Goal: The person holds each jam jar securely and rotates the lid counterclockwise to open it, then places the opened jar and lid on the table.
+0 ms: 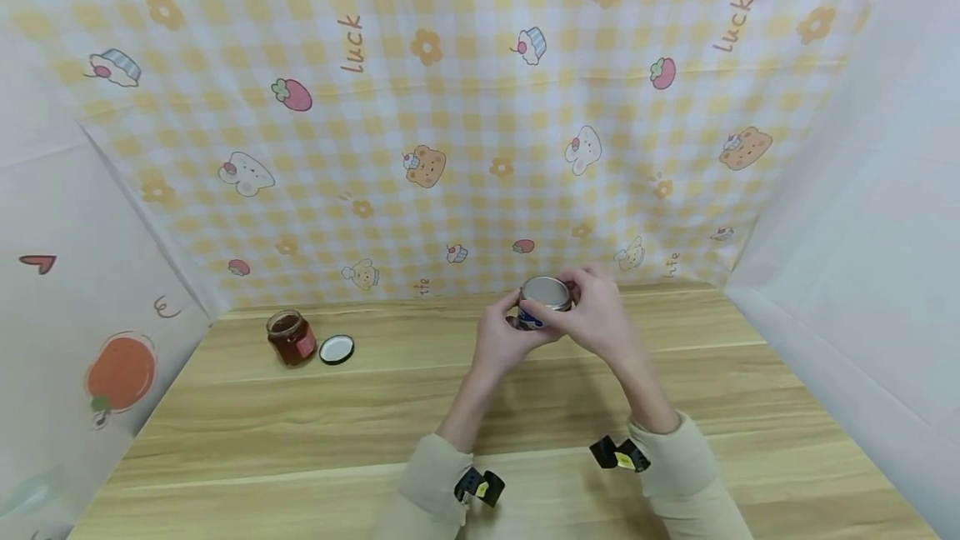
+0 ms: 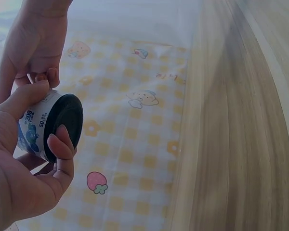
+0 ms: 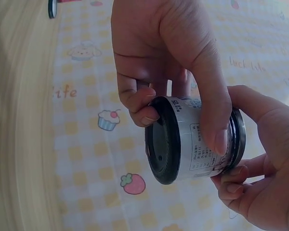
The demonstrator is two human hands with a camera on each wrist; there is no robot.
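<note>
A jar with a white label point(image 3: 195, 139) showing blueberries is held upright above the back of the table between both hands. Its grey-looking lid point(image 1: 545, 292) faces up in the head view; the dark round base point(image 2: 66, 122) shows in the left wrist view. My left hand point(image 1: 504, 336) grips the jar's body, thumb along the label and fingers curled under the base. Around the lid's rim curl the fingers and thumb of my right hand point(image 1: 600, 315). In the right wrist view, my right hand point(image 3: 274, 175) is at the lid end.
On the wooden table point(image 1: 300, 423), an uncapped jar of dark red contents point(image 1: 291, 340) stands at the back left. Beside it lies a loose lid point(image 1: 337, 349), pale inside up. A yellow checked cloth point(image 1: 480, 107) hangs behind; white panels flank the table.
</note>
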